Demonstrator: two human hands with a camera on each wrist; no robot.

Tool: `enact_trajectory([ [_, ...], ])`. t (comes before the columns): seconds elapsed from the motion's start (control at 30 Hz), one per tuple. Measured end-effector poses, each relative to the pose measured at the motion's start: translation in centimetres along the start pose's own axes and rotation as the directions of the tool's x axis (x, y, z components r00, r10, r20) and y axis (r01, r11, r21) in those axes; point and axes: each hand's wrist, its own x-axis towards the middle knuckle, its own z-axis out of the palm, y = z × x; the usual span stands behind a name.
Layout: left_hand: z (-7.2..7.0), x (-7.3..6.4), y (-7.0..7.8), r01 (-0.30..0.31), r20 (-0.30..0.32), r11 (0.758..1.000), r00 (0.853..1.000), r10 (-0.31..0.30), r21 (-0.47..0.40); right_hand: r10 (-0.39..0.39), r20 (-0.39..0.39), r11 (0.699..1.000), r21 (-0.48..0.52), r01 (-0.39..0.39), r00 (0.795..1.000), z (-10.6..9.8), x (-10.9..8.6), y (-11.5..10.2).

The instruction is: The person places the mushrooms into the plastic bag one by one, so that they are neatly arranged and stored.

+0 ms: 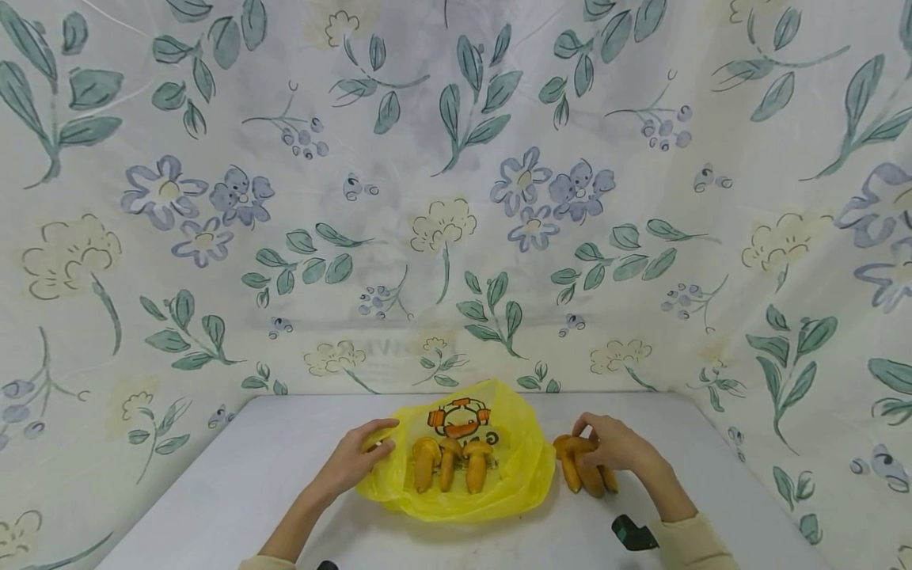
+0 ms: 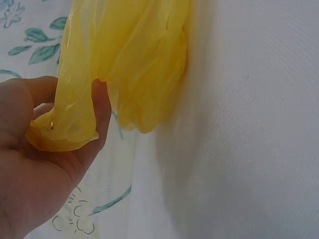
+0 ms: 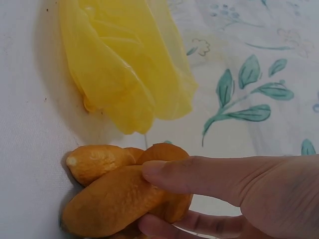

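A screened-off tabletop work spot, booth-like, is seen; whether it's been set up in a home, lab or shop can't be told. The white tbl. (image 1: pixel 199 491) is closed in at back, L & R by a pale sheet (image 1: pixel 399 261), printed w/ blue flowers, berries & green leaves. Faint lettering (image 1: pixel 388 347) can be made out low at the back, too dim to be read. Mushrooms (image 1: pixel 476 475) & a yellow plastic bag (image 1: pixel 527 487) are seen too, but a kitchen isn't proved by them.
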Motion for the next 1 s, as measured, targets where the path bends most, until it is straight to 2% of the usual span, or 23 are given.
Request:
enact_trajectory([
  [1.0,-0.07,-0.02,0.05,0.004,0.004,1.000,1.000,-0.004,-0.007,0.014,0.008,0.999,0.049,-0.015,1.000,-0.28,-0.24,0.23],
])
